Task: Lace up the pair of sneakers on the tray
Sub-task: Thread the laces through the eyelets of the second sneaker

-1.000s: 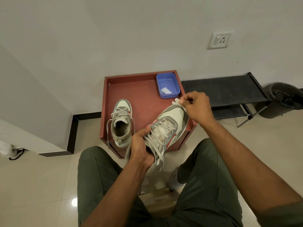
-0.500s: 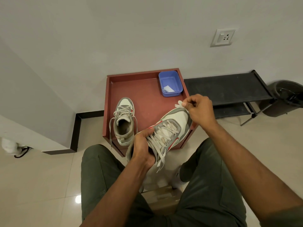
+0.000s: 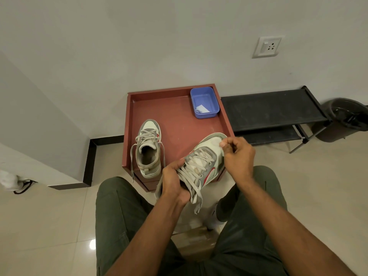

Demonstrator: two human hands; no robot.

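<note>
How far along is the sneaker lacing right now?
Sneaker on the tray: laced through, ends loose, untied. In hand: left hand grips the second sneaker at its heel while right hand works near the toe. Its laces dangle, leaving tightening and tying.

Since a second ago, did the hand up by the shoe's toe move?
Yes. The right hand has come back toward the person, from the blue box side of the toe of the held sneaker to beside it.

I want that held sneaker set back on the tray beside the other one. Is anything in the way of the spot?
Nothing visible. The left hand and right hand hold the sneaker over the tray's near right corner. The floor there is bare; the other sneaker stands left, the blue box in the far corner.
</note>
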